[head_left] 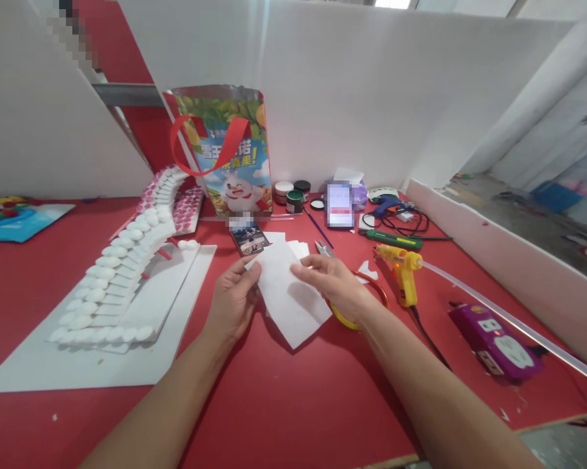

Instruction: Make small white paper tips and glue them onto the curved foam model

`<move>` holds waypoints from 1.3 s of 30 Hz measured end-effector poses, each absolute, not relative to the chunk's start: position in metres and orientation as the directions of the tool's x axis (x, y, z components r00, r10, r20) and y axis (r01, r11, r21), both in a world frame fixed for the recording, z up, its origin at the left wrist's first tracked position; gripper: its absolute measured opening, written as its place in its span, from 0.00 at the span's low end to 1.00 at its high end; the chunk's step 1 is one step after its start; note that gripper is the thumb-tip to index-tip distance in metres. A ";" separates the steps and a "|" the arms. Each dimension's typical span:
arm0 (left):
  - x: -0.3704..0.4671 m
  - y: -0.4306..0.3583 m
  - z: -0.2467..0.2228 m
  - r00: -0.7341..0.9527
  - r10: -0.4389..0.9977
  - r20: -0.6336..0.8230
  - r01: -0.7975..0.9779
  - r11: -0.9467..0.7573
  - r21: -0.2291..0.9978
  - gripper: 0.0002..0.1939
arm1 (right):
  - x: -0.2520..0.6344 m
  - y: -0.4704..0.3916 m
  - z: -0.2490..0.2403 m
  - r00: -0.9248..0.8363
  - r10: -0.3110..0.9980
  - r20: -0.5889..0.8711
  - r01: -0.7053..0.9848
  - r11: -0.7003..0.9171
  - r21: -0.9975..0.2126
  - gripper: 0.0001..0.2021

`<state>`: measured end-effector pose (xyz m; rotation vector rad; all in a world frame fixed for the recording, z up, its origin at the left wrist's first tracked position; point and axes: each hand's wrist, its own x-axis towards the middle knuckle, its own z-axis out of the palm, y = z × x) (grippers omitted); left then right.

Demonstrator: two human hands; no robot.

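Above the red table (283, 410), you are holding a white sheet of paper (293, 303) between both hands, your left hand (234, 296) gripping its left edge, your right hand (335, 283) pinching its upper right; scissors (343, 320) are showing beneath the latter, whether gripped being unclear.

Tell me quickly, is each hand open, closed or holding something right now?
Left hand: closed, holding the white paper.
Right hand: closed on the same paper; whether it also holds the scissors cannot be told.
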<state>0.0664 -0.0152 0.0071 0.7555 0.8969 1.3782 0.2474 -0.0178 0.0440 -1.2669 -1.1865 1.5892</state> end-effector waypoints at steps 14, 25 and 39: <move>0.055 -0.012 0.004 0.102 0.991 -0.092 -0.330 0.121 0.936 0.16 | 0.264 -0.011 0.046 -0.300 0.904 -0.304 0.033 -0.308 -0.951 0.17; 0.053 -0.012 0.009 0.075 0.997 -0.019 -0.397 0.047 0.917 0.05 | 0.267 -0.008 0.045 -0.351 0.890 -0.289 -0.134 -0.354 -0.926 0.12; 0.053 -0.015 0.015 0.153 0.987 -0.048 -0.406 0.107 0.908 0.13 | 0.262 -0.010 0.047 -0.310 0.926 -0.213 -0.061 -0.243 -0.968 0.07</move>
